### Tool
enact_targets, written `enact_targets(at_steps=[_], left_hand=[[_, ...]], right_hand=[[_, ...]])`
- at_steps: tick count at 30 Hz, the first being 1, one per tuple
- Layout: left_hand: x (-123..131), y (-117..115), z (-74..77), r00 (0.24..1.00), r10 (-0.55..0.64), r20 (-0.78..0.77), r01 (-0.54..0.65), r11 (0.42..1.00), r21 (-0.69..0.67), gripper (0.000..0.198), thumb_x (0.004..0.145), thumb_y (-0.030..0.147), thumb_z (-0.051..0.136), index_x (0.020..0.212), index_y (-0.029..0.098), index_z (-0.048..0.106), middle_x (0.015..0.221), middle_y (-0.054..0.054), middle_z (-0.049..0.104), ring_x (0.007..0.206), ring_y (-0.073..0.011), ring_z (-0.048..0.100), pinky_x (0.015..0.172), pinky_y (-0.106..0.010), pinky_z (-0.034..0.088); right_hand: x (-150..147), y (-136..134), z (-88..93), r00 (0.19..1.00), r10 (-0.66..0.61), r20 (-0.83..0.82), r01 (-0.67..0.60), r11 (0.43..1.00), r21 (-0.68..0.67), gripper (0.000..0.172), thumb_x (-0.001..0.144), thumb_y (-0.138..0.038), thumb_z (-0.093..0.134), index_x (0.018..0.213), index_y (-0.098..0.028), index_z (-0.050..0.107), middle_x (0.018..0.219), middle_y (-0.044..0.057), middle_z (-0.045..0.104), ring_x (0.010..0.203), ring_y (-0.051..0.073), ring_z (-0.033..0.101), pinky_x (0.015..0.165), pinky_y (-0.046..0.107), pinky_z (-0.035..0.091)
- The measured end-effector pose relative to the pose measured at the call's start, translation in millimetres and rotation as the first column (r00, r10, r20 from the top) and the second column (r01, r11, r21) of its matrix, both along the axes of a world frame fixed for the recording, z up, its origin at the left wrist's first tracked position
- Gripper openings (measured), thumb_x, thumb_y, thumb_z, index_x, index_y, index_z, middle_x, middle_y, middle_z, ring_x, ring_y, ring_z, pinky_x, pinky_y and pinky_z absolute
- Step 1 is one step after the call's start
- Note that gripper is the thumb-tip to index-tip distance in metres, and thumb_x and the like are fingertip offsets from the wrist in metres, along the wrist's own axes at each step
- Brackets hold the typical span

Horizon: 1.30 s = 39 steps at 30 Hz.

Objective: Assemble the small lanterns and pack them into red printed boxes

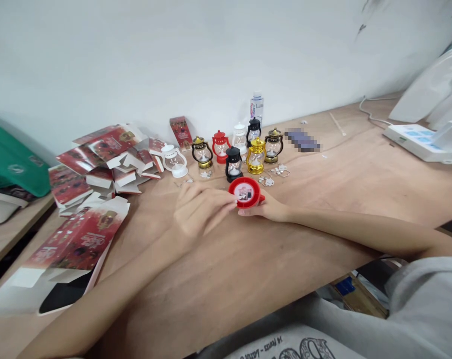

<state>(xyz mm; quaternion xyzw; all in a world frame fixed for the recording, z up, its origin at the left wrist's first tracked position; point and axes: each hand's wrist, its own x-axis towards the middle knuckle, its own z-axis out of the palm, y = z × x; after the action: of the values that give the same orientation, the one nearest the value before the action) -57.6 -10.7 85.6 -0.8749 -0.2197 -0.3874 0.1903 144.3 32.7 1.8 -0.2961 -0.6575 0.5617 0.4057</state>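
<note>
Before a pale wall, lanterns dot a brown tabletop.

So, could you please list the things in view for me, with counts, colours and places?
Held round item: one, red, before the lanterns
Standing lanterns: eight (two white, two black, two bronze, one red, one gold), mid-table
Small pieces: several, pale, among the lanterns
Upright box: one, red, by the wall
Carton pile: too overlapped to count, red and white, left
Bottle: one, clear, behind the lanterns
Pixelated item: one, bluish, right of the lanterns
Socket-like unit: one, white and blue, right
Green item: one, green, far left
Table: one, brown, beneath
Right hand: one, bare, holding the round item
Left hand: one, bare, fingertips at its face
</note>
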Motion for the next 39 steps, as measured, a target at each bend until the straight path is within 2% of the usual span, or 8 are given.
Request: enact_targets(at_steps=[4,8,10,17,26,32,39], left_hand=[[4.9,0.1,3.8,0.994,0.019,0.110,0.003,0.980,-0.199,0.008,0.086,0.016,0.059,0.093,0.018,0.062,0.082,-0.002,0.071,0.074,-0.0125,0.058,0.066,-0.027,0.047],[6.4,3.8,-0.2,0.985,-0.008,0.171,0.055,0.960,-0.274,0.004,0.086,0.018,0.060,0.090,0.018,0.062,0.084,-0.002,0.070,0.076,-0.0122,0.060,0.071,-0.028,0.048],[6.3,5.4,-2.5,0.986,-0.002,0.167,0.052,0.953,-0.297,0.004,0.086,0.019,0.060,0.090,0.018,0.062,0.083,-0.002,0.069,0.077,-0.0129,0.061,0.071,-0.029,0.049],[4.3,7.7,-3.4,0.993,0.020,0.113,0.018,0.945,-0.327,0.008,0.087,0.020,0.058,0.092,0.018,0.065,0.084,-0.004,0.067,0.080,-0.0139,0.059,0.072,-0.029,0.048],[4.3,4.1,-1.8,0.999,-0.007,0.044,0.021,0.947,-0.322,0.012,0.088,0.019,0.056,0.096,0.017,0.066,0.087,-0.005,0.066,0.079,-0.0135,0.058,0.072,-0.029,0.048],[5.0,5.6,-3.0,0.996,-0.019,0.092,0.049,0.937,-0.345,0.007,0.088,0.019,0.058,0.089,0.015,0.064,0.082,-0.004,0.063,0.078,-0.0129,0.057,0.071,-0.028,0.047],[5.9,2.4,3.4,1.000,0.000,0.007,0.003,0.944,-0.329,0.009,0.091,0.021,0.052,0.084,0.016,0.056,0.079,-0.002,0.062,0.074,-0.0124,0.055,0.068,-0.027,0.045]], right_hand=[[-0.1,0.0,-2.5,0.999,0.036,0.024,-0.037,0.998,0.048,0.057,0.063,-0.025,0.077,0.114,-0.019,0.053,0.112,0.005,0.063,0.106,0.021,0.058,0.096,0.040,0.045],[0.7,0.8,-5.8,0.993,0.037,0.113,-0.044,0.997,0.060,0.044,0.063,-0.031,0.077,0.099,-0.017,0.056,0.096,0.003,0.062,0.089,0.018,0.059,0.084,0.038,0.049],[1.4,1.0,-5.9,0.991,0.035,0.133,-0.044,0.997,0.067,0.042,0.064,-0.032,0.076,0.097,-0.017,0.055,0.094,0.002,0.061,0.086,0.017,0.058,0.082,0.036,0.049],[2.4,1.2,-6.4,0.986,0.026,0.165,-0.042,0.995,0.094,0.039,0.063,-0.034,0.077,0.089,-0.018,0.053,0.087,0.000,0.057,0.083,0.017,0.056,0.079,0.036,0.049],[2.8,1.5,-4.0,0.982,0.044,0.182,-0.078,0.980,0.185,0.038,0.065,-0.033,0.075,0.090,-0.018,0.051,0.085,-0.001,0.053,0.081,0.014,0.053,0.076,0.031,0.048],[2.2,0.2,-3.9,0.986,0.057,0.160,-0.072,0.993,0.094,0.039,0.065,-0.034,0.075,0.090,-0.018,0.051,0.087,0.000,0.055,0.083,0.016,0.054,0.080,0.035,0.048],[1.5,-0.8,-1.8,0.987,0.042,0.154,-0.056,0.995,0.086,0.037,0.063,-0.033,0.076,0.085,-0.019,0.049,0.083,-0.002,0.053,0.079,0.014,0.053,0.076,0.033,0.047]])
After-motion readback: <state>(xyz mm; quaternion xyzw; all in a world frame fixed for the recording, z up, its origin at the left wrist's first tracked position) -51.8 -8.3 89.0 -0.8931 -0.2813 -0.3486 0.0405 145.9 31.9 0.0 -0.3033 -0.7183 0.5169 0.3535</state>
